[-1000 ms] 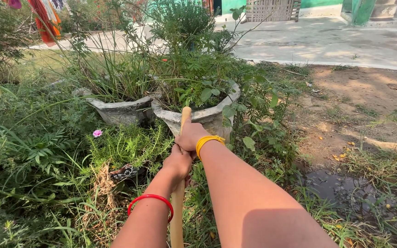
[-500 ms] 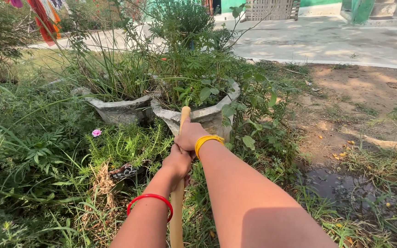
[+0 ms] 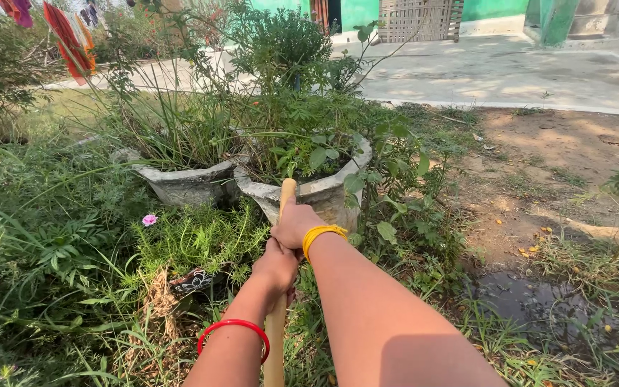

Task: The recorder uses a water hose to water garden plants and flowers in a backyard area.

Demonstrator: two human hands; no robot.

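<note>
Weedy ground [image 3: 59, 236] bears two grey planters [image 3: 188, 185] and a puddle [image 3: 531, 301].

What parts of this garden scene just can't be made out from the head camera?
- Wooden handle: its middle is covered by the left hand and right hand; its lower end is cut off by the bottom edge.
- The fingers of both hands: curled round the handle's far side.
- Soil in the right concrete pot: hidden by leaves.
- Dark patterned object: half buried in grass, unidentifiable.
</note>
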